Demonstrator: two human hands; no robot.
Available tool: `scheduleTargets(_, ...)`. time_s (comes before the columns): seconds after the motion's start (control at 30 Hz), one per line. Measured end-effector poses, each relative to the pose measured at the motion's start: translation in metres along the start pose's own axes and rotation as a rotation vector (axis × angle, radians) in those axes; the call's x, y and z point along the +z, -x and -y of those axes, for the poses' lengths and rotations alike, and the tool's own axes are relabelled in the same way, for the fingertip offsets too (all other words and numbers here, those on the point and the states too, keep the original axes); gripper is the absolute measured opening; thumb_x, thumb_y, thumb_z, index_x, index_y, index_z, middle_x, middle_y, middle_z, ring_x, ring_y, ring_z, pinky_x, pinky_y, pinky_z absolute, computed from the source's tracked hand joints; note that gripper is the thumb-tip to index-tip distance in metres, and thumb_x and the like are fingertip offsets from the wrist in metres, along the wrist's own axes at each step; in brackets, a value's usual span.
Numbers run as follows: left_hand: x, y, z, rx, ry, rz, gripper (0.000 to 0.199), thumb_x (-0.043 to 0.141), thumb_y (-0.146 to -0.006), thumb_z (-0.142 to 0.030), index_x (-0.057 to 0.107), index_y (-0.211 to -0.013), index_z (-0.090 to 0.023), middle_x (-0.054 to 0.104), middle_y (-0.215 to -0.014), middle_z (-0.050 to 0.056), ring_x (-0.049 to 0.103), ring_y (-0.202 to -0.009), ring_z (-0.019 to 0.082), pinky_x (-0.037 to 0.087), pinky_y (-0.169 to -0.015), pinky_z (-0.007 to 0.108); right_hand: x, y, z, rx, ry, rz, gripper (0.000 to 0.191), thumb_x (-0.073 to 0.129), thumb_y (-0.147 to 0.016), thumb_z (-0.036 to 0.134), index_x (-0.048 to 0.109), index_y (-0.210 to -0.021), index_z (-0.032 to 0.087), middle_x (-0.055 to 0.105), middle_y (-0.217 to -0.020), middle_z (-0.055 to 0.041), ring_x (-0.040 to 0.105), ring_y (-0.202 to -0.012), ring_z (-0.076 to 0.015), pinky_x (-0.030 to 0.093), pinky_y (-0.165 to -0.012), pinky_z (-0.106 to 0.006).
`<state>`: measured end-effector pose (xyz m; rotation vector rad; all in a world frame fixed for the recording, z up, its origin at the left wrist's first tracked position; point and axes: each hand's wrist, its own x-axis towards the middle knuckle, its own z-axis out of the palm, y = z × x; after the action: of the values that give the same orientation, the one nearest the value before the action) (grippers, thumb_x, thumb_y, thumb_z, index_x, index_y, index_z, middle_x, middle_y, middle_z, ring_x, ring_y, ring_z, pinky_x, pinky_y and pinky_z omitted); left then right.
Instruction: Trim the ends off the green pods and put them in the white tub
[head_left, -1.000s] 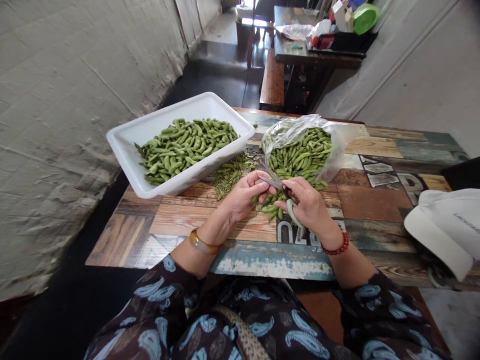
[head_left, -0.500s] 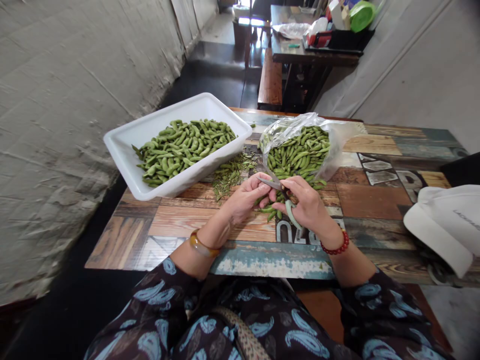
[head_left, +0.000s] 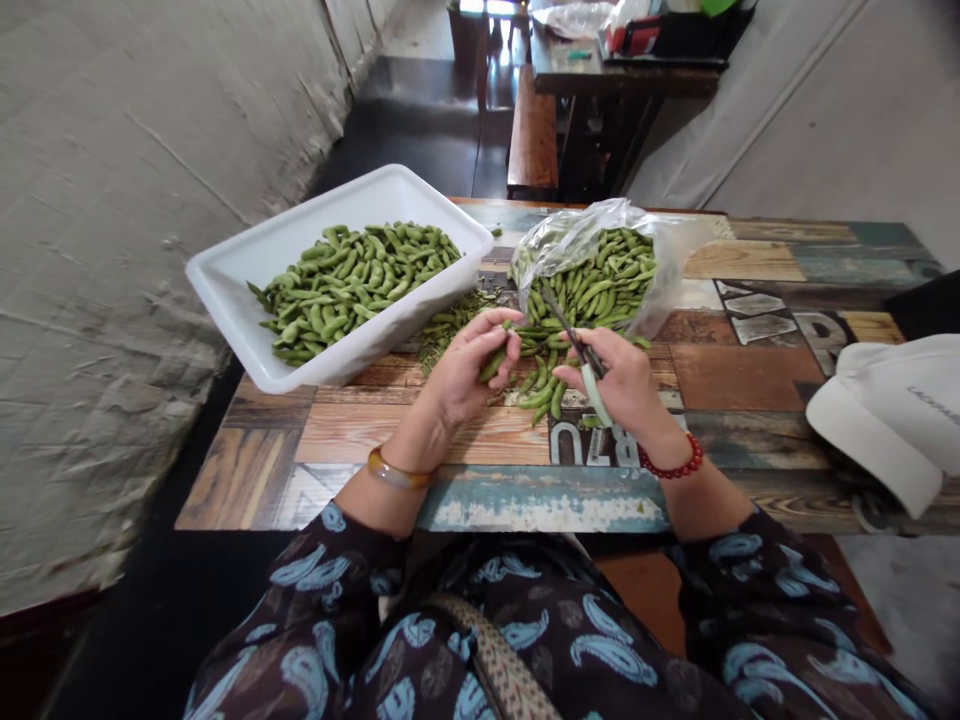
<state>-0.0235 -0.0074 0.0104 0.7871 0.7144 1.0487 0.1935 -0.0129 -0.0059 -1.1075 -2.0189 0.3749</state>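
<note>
My left hand [head_left: 476, 365] is closed around a green edamame pod [head_left: 493, 366], whose tip shows between the fingers. In my right hand [head_left: 619, 372] is a pair of scissors [head_left: 592, 392] with pale green handles, the blades pointing up and away from me. The scissors are apart from the pod in my left hand. Loose pods [head_left: 541, 390] lie on the table between and beyond my hands. Behind them a clear plastic bag [head_left: 559, 240] spills more pods. A white plastic tub [head_left: 225, 290] at the left holds a heap of pods.
Small green trimmings [head_left: 442, 335] are strewn beside the tub. A white cap [head_left: 892, 420] sits on the right side of the patchwork wooden table [head_left: 375, 435]. A rough wall [head_left: 135, 200] runs along the left; a bench [head_left: 534, 135] and a second table stand further back.
My hands have moved apart; the scissor blades have left the left hand's fingertips and swung to point forward. The view has tipped slightly downward.
</note>
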Motion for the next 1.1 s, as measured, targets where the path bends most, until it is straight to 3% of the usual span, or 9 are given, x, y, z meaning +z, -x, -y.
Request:
scheduleTargets(0.07, -0.004, -0.002, -0.003, -0.005, -0.002, -0.058, 0.028, 0.074, -0.075, -0.040, 0.061, -0.087, -0.018, 0.055, -0.069, -0.002, 0.044, -0.052, 0.007, 0.026, -0.042, 0.018, -0.003, -0.002, -0.002, 0.052, -0.007, -0.040, 0.040, 0.067, -0.087, 0.052, 0.066, -0.112, 0.021, 0.067, -0.087, -0.0064, 0.066, -0.081, -0.0242, 0.056, -0.077, -0.039)
scheduleTargets(0.17, -0.005, -0.004, 0.000, 0.004, -0.236, -0.100, 0.033, 0.073, -0.077, -0.044, 0.057, -0.068, -0.015, 0.052, -0.065, -0.001, 0.041, -0.051, 0.006, 0.025, -0.043, 0.019, -0.005, -0.003, -0.004, 0.068, -0.006, -0.041, 0.041, 0.067, -0.086, 0.053, 0.066, -0.113, 0.023, 0.068, -0.088, -0.0058, 0.066, -0.081, -0.0240, 0.056, -0.078, -0.039)
scheduleTargets(0.3, -0.005, -0.006, 0.011, 0.162, -0.700, -0.044, 0.014, 0.070, -0.078, -0.029, 0.067, -0.079, -0.015, 0.061, -0.069, 0.000, 0.051, -0.062, 0.010, 0.039, -0.059, 0.022, -0.003, -0.002, -0.003, 0.020, 0.016, -0.025, 0.041, 0.068, -0.086, 0.052, 0.067, -0.113, 0.022, 0.070, -0.091, -0.0073, 0.067, -0.087, -0.0253, 0.055, -0.081, -0.039)
scheduleTargets(0.4, -0.008, -0.007, 0.018, 0.260, -1.028, -0.010, 0.010, 0.063, -0.081, -0.024, 0.068, -0.078, -0.015, 0.067, -0.075, 0.003, 0.057, -0.071, 0.015, 0.040, -0.068, 0.026, -0.001, -0.001, -0.003, -0.019, 0.025, -0.018, 0.039, 0.069, -0.087, 0.048, 0.066, -0.115, 0.021, 0.071, -0.092, -0.0081, 0.068, -0.088, -0.0256, 0.055, -0.081, -0.039)
scheduleTargets(0.53, -0.008, -0.006, 0.023, 0.204, -1.430, 0.006, 0.009, 0.069, -0.077, -0.025, 0.067, -0.074, -0.017, 0.065, -0.070, 0.004, 0.052, -0.063, 0.016, 0.032, -0.061, 0.027, 0.000, 0.000, -0.005, -0.045, 0.049, -0.016, 0.038, 0.069, -0.088, 0.044, 0.064, -0.117, 0.021, 0.070, -0.094, -0.0080, 0.067, -0.087, -0.0247, 0.055, -0.080, -0.038)
scheduleTargets(0.63, -0.004, -0.004, 0.022, 0.143, -1.547, 0.037, 0.007, 0.066, -0.077, -0.024, 0.066, -0.073, -0.018, 0.064, -0.069, 0.004, 0.050, -0.062, 0.015, 0.031, -0.060, 0.028, 0.001, 0.001, -0.006, -0.057, 0.053, -0.018, 0.038, 0.068, -0.088, 0.044, 0.064, -0.116, 0.019, 0.070, -0.093, -0.0083, 0.067, -0.086, -0.0243, 0.055, -0.080, -0.038)
scheduleTargets(0.73, -0.001, -0.003, 0.017, 0.148, -1.369, 0.021, 0.004, 0.062, -0.077, -0.019, 0.064, -0.074, -0.017, 0.061, -0.066, 0.002, 0.050, -0.062, 0.014, 0.034, -0.061, 0.027, 0.002, 0.000, -0.006, -0.049, 0.053, -0.025, 0.038, 0.067, -0.088, 0.046, 0.065, -0.114, 0.019, 0.071, -0.092, -0.0085, 0.068, -0.087, -0.0250, 0.056, -0.080, -0.039)
scheduleTargets(0.97, -0.002, 0.000, 0.002, 0.166, -0.518, -0.019, 0.023, 0.071, -0.076, -0.032, 0.055, -0.076, -0.016, 0.048, -0.064, -0.005, 0.041, -0.057, 0.007, 0.034, -0.057, 0.021, -0.002, -0.001, -0.002, -0.012, -0.001, 0.024, 0.041, 0.070, -0.085, 0.049, 0.065, -0.115, 0.021, 0.070, -0.093, -0.0071, 0.066, -0.077, -0.0216, 0.056, -0.074, -0.036)
scheduleTargets(1.1, -0.001, 0.001, 0.002, 0.115, -0.358, -0.023, 0.027, 0.077, -0.072, -0.033, 0.056, -0.076, -0.016, 0.048, -0.063, -0.006, 0.037, -0.052, 0.005, 0.032, -0.052, 0.020, -0.001, 0.000, -0.003, -0.075, -0.021, 0.066, 0.043, 0.073, -0.083, 0.047, 0.063, -0.115, 0.020, 0.068, -0.099, -0.0089, 0.065, -0.084, -0.0230, 0.056, -0.076, -0.037)
